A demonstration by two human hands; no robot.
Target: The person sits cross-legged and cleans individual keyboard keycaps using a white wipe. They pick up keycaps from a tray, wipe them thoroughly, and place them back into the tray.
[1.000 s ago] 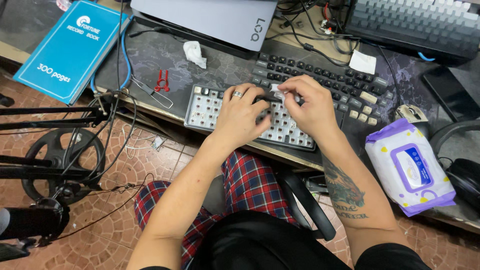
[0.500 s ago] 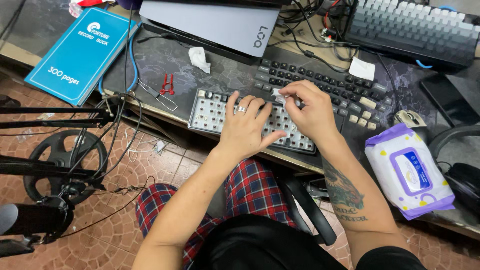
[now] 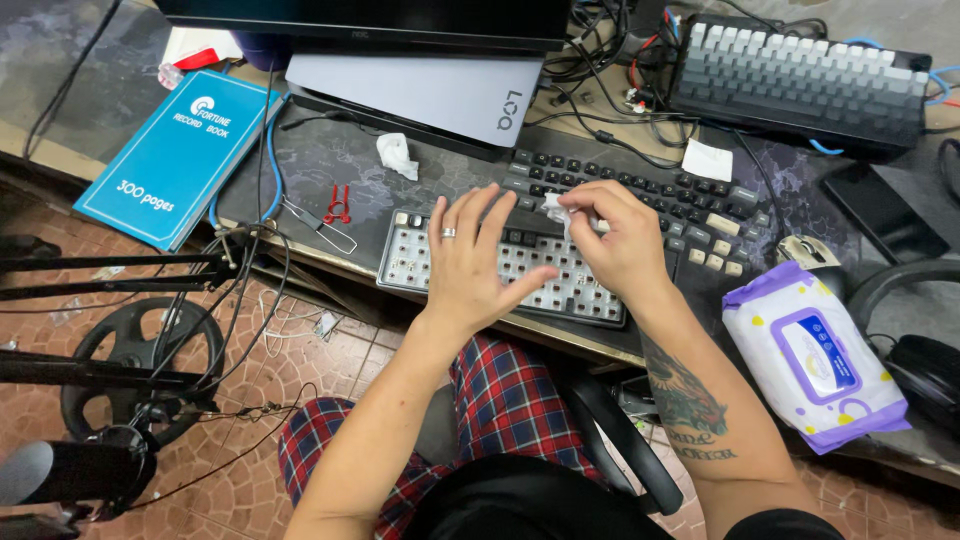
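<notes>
Desk mat (image 3: 330, 160), dark and marbled, covers the worktop and carries nearly everything. On its far edge lies a grey closed laptop (image 3: 420, 90), and to the right of that a grey-keyed keyboard (image 3: 800, 80) amid tangled cables. A blue record book (image 3: 175, 155) lies at the left, partly off the mat. A purple-and-white pack of wet wipes (image 3: 810, 350) sits at the right near edge, with black headphones (image 3: 915, 330) just beyond it. Rows of loose dark keycaps (image 3: 650, 195) are laid out on the mat, right behind the bare keyboard plate (image 3: 420, 250), which lies at the near edge with its switches exposed. The left hand (image 3: 470, 265) rests flat on that plate, fingers spread and holding nothing, hiding its middle. The right hand (image 3: 620, 240) is closed around a small white wipe (image 3: 560, 208), pinched between thumb and fingertips just above the plate's far edge. Red-handled puller (image 3: 335, 205) and a crumpled tissue (image 3: 397, 155) lie to the left, well apart from the hands.
</notes>
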